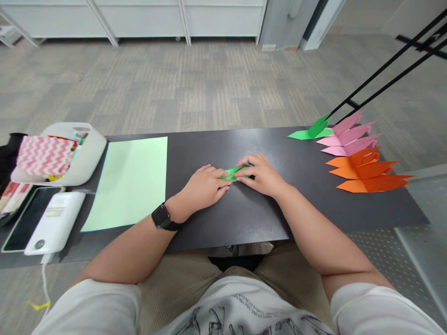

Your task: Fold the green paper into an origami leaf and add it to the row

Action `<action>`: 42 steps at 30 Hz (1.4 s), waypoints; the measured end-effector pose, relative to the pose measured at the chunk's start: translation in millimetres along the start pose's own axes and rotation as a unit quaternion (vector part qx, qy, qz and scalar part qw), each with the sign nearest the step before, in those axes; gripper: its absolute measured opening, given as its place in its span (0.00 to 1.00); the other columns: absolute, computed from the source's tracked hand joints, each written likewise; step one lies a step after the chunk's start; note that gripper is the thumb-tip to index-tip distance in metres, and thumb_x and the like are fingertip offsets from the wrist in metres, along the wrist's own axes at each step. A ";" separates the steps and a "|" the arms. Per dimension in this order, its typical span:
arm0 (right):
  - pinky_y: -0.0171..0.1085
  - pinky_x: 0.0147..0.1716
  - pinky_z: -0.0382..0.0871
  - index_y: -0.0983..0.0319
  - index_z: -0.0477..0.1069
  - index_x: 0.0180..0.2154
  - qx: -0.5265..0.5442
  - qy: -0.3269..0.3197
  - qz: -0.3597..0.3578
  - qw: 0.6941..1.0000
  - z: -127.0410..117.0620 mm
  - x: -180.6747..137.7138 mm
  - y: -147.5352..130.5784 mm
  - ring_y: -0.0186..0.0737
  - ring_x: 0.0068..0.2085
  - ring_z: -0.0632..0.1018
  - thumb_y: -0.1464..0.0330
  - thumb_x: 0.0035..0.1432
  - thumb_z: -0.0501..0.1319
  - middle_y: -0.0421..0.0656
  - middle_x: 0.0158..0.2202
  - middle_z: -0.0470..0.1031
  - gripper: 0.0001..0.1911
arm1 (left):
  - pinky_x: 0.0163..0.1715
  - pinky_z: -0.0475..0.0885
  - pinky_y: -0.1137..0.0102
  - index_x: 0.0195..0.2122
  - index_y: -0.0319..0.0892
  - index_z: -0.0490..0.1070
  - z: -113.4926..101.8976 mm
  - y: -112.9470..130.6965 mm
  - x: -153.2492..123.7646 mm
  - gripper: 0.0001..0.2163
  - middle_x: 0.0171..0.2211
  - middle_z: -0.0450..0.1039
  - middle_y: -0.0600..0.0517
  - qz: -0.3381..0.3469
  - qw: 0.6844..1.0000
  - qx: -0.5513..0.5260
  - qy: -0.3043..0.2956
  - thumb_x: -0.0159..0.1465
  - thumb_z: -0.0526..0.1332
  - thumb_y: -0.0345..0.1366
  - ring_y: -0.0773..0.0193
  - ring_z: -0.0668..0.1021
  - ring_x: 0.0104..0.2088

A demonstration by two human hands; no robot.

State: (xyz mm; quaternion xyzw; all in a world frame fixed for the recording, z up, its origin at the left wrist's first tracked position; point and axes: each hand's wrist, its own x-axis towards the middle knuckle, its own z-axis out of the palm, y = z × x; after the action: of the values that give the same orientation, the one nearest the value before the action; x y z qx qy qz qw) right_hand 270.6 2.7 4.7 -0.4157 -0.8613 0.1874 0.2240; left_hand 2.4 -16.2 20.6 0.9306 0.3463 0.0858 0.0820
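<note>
Basket (93, 160): white, at the left end of the table (216, 228), by the far edge, filled with small goods.
Power bank (56, 223): white, nearer the near edge, its cable (45, 284) hanging over; a snag on the cable could drag it off.
Pale green sheets (134, 181): flat, left of the middle, reaching close to the far edge; a draught or a brushing left forearm might shift them.
Left hand (206, 187): fingers together, gripping the left end of the green strip; a black watch (161, 215) on its wrist.
Green strip (230, 174): narrow folded paper, mid-table between the hands, mostly hidden; uneven pressure could set a crooked crease, a hard pull could tear it.
Right hand (260, 174): curled, thumb and fingers pinching the strip's right end; if they slip, the fold may spring open.
Folded green piece (307, 134): right of middle, at the far edge; a nudge could tip it off.
Folded pink pieces (344, 138): overlapping, towards the far right corner.
Folded orange pieces (363, 174): overlapping, tips seemingly past the right edge; a swinging right elbow might knock them down.
</note>
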 end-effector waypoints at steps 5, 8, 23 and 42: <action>0.55 0.60 0.65 0.45 0.88 0.45 -0.030 -0.011 -0.011 0.999 8.1 0.4 -0.9 0.52 0.58 0.75 0.63 0.68 0.70 0.44 0.55 0.79 0.08 | 0.64 0.71 0.50 0.56 0.50 0.84 -0.7 -1.1 0.2 0.14 0.57 0.82 0.49 0.002 1.000 0.005 -0.006 0.78 0.59 0.41 0.52 0.80 0.54; 0.55 0.60 0.66 0.45 0.88 0.43 -0.036 -0.006 0.003 0.999 8.7 -0.1 0.1 0.52 0.59 0.75 0.63 0.67 0.70 0.45 0.56 0.78 0.07 | 0.67 0.69 0.47 0.56 0.51 0.84 -1.7 -1.6 0.1 0.14 0.57 0.82 0.49 0.006 1.000 0.010 -0.007 0.78 0.59 0.40 0.52 0.80 0.54; 0.55 0.57 0.66 0.49 0.88 0.41 -0.042 0.000 0.017 0.999 12.4 -2.3 -2.7 0.53 0.57 0.75 0.67 0.63 0.72 0.45 0.55 0.78 0.07 | 0.69 0.66 0.51 0.61 0.44 0.79 -12.1 8.9 -8.1 0.16 0.65 0.74 0.43 0.047 0.996 0.079 -0.005 0.74 0.64 0.40 0.48 0.74 0.62; 0.54 0.55 0.68 0.47 0.89 0.43 -0.040 0.005 0.005 0.999 20.0 -2.0 7.6 0.54 0.55 0.74 0.63 0.65 0.71 0.45 0.55 0.79 0.07 | 0.66 0.68 0.50 0.55 0.48 0.83 -11.4 5.8 -52.0 0.14 0.55 0.79 0.46 -0.021 0.994 0.097 0.043 0.77 0.59 0.39 0.50 0.76 0.57</action>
State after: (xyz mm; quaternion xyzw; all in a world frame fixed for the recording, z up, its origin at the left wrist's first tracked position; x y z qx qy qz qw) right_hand 265.7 2.8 -16.2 -0.4294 -0.8650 0.1517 0.2106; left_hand -35.2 -53.7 27.5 0.9221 0.3756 0.0904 -0.0219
